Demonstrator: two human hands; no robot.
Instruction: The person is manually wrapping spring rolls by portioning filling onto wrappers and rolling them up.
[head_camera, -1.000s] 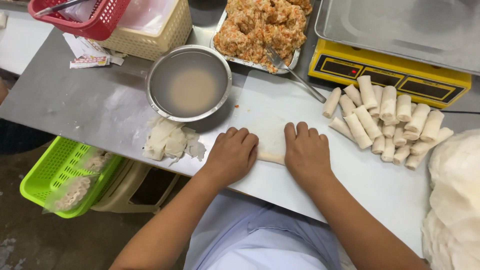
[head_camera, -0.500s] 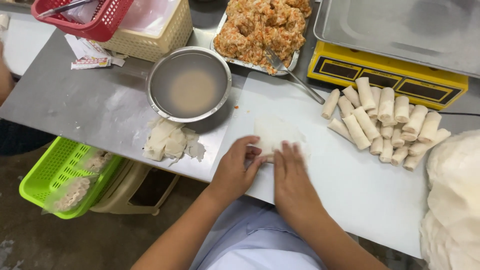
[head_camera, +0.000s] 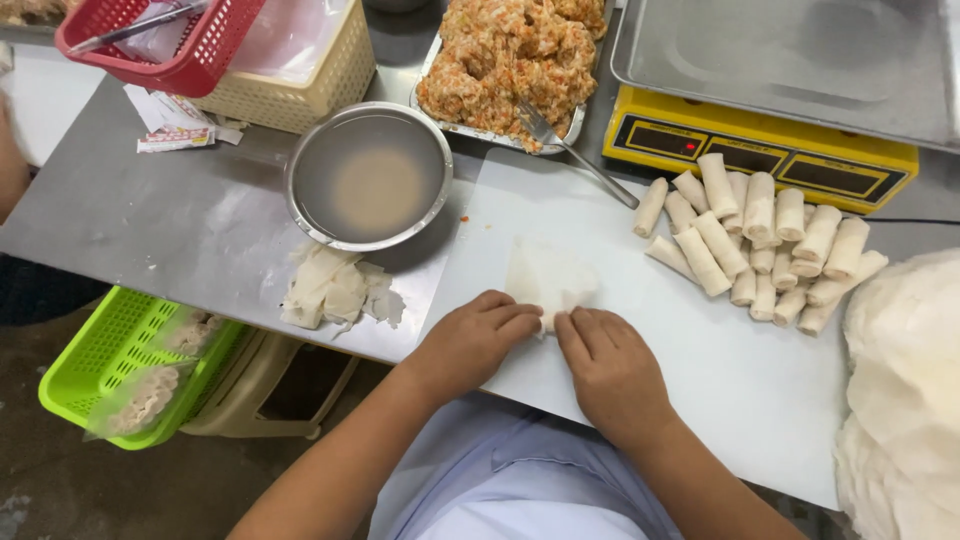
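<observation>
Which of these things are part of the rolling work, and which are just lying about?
In use:
- left hand and right hand, both on the thin white wrapper sheet
- white cutting board
- pile of finished pale rolls
- tray of orange minced filling with a metal fork
- round steel bowl of cloudy liquid

Lying about:
- red plastic basket
- green plastic basket
- yellow scale

Wrapper (head_camera: 548, 278): thin, matt, papery dough. Board (head_camera: 720, 370) under it: smooth white plastic. Bowl (head_camera: 368, 176) left of board: shiny metal. Tabletop (head_camera: 150, 230): dull brushed steel.

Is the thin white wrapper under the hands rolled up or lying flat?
Mostly flat. The wrapper lies spread on the white board; both hands press its near edge.
</observation>
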